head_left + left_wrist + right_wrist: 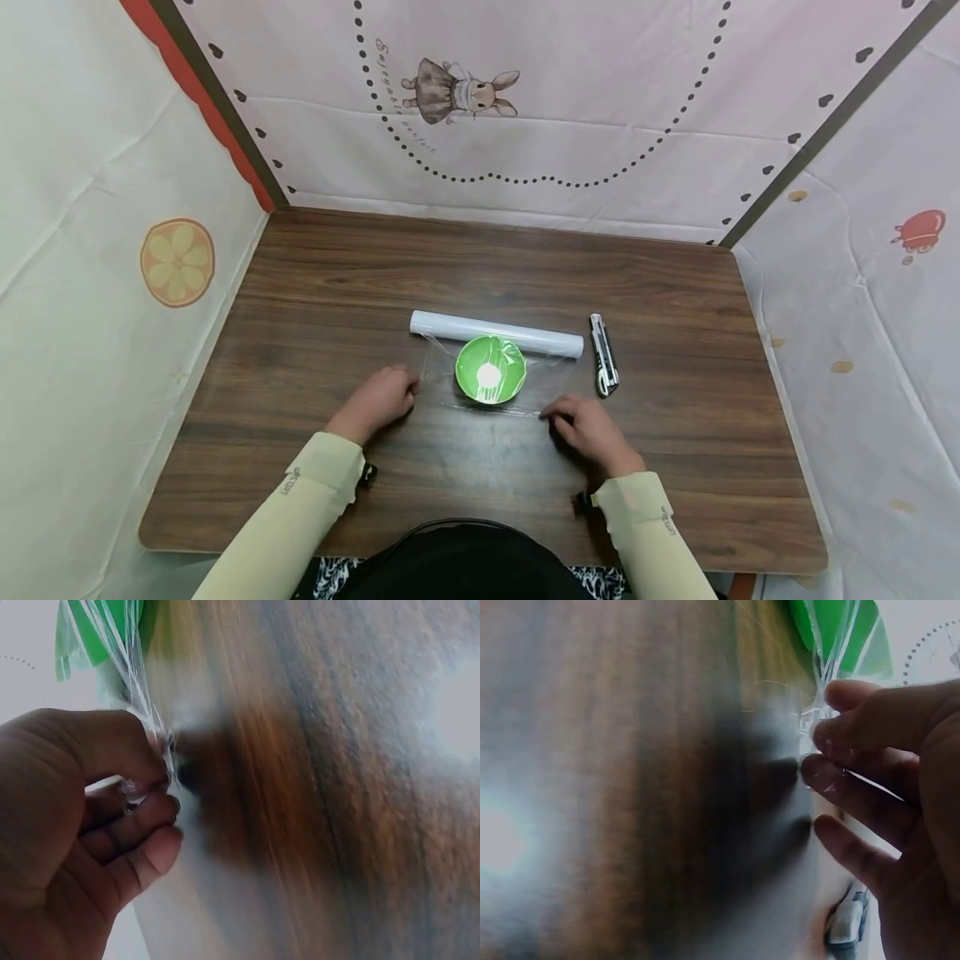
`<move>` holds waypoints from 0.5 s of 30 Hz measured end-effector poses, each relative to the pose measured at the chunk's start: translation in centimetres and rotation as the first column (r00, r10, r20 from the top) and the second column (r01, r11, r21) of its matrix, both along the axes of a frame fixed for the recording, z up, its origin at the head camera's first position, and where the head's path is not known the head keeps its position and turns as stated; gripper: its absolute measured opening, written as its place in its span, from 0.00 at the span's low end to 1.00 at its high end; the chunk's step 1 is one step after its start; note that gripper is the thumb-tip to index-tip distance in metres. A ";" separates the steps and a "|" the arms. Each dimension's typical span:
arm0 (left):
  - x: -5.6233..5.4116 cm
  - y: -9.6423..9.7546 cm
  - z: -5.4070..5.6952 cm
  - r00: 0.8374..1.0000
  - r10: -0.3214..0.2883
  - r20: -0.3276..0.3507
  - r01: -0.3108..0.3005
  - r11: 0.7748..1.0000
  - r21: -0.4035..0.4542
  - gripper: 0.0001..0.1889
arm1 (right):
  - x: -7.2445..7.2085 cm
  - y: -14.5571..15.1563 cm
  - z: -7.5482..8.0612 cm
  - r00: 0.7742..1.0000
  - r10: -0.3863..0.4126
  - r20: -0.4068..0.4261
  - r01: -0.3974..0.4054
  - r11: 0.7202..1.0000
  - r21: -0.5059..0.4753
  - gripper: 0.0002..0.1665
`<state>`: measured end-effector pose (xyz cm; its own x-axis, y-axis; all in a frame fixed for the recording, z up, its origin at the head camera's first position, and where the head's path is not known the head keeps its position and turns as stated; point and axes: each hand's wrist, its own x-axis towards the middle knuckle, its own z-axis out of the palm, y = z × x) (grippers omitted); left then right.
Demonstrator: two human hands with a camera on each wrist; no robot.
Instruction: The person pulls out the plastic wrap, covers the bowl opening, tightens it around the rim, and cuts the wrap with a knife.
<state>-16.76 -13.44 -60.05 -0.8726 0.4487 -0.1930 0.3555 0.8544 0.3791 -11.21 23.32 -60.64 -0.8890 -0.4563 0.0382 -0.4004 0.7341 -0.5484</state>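
Observation:
A green bowl (491, 370) stands at mid-table under a sheet of clear plastic wrap (546, 382). The sheet runs out from a white roll (497, 333) lying just behind the bowl. On the bowl's left, my left hand (381, 400) pinches the gathered edge of the wrap between thumb and index finger, as the left wrist view shows. My right hand (591, 429) holds the front right corner, and in the right wrist view its thumb and fingertips (823, 771) grip the bunched film. Creases of wrap fan from both hands toward the bowl.
A utility knife (603, 357) lies to the right of the roll, behind my right hand. The brown wooden table (300, 292) is bordered by white printed cloth (525, 158) at the back and both sides.

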 end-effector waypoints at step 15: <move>2.5 0.2 1.6 0.985 0.169 0.021 -0.170 0.980 0.103 0.28 | 1.0 -0.9 0.8 0.979 -0.195 -0.056 0.189 0.978 -0.091 0.12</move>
<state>-14.30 -13.20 -58.45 -0.9357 0.3126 -0.1638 0.2036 0.8573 0.4728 -10.21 22.46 -59.86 -0.9542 -0.2701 0.1288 -0.2927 0.7528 -0.5896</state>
